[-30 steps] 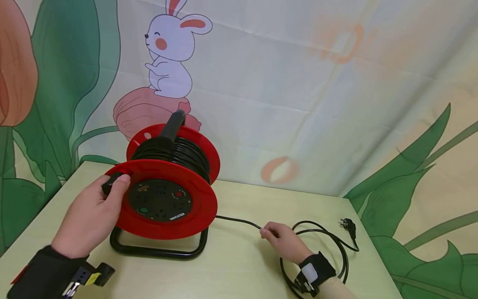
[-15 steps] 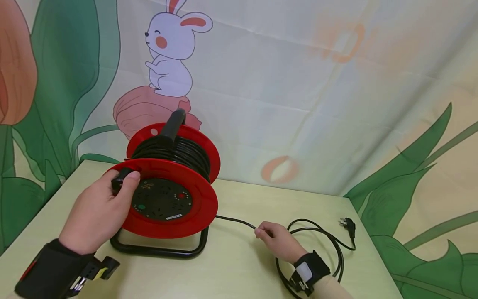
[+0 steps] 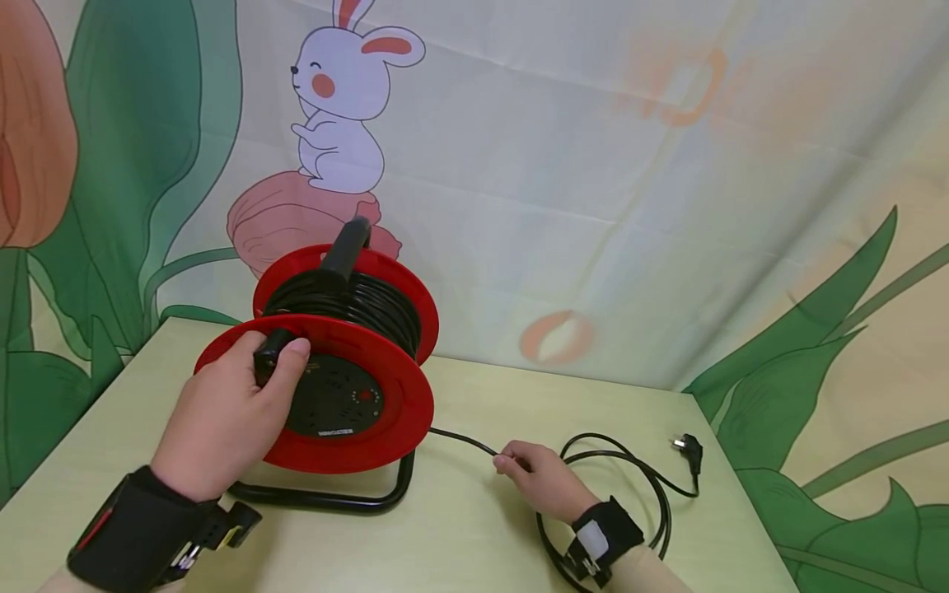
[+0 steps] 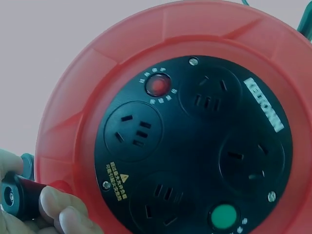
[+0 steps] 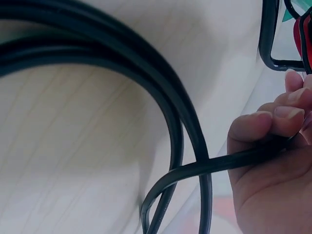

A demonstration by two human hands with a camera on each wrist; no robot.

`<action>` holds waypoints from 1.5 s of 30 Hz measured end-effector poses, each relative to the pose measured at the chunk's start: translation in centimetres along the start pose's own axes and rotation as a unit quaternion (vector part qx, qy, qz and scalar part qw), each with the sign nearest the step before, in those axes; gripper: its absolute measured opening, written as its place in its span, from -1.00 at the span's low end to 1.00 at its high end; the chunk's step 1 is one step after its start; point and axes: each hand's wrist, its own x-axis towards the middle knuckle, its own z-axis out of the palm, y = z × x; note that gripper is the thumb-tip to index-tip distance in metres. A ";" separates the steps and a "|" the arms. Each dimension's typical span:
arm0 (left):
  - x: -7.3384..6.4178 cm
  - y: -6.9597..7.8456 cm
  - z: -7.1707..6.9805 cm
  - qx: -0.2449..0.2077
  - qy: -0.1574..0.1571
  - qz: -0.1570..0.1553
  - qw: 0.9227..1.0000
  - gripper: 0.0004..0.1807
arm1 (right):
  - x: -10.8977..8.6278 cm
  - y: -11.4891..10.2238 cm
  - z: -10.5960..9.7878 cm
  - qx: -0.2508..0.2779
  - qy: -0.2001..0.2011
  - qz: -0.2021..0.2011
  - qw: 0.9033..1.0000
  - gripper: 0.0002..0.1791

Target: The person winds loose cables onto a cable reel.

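A red cable reel [image 3: 400,403] stands on the table, its drum wound with black cable [image 3: 371,305]. My left hand [image 3: 226,412] grips the black crank knob [image 3: 268,356] on the reel's front disc. In the left wrist view, the fingers [image 4: 61,209] wrap the knob beside a black socket panel [image 4: 190,136] with a red light and a green button. My right hand [image 3: 544,482] holds the loose cable [image 3: 463,441] that runs out from the reel's right side. In the right wrist view, the cable [image 5: 229,162] passes through the curled fingers.
Slack loops of cable [image 3: 663,502] lie on the table [image 3: 474,535] around and behind my right hand, ending in a black plug [image 3: 691,451] at the right. The reel's black tube stand [image 3: 334,499] rests on the table. A printed curtain [image 3: 504,165] hangs behind.
My left hand and the crank knob have moved right along the disc, which has turned. My right hand has shifted slightly left with the cable, and the loops and plug moved a little left.
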 end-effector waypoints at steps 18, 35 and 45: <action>0.1 1.3 0.9 0.047 0.014 0.030 0.998 -0.49 | 0.6 -0.9 1.2 -0.016 -0.002 -0.013 1.000 -0.69; 0.2 1.6 1.2 0.059 0.012 0.042 0.997 -0.51 | -0.7 -0.2 -1.2 0.022 0.011 -0.001 1.000 -0.58; 0.1 0.9 0.5 0.066 0.030 0.024 0.997 -0.53 | -2.3 0.3 -5.9 0.054 0.024 0.047 0.997 -0.62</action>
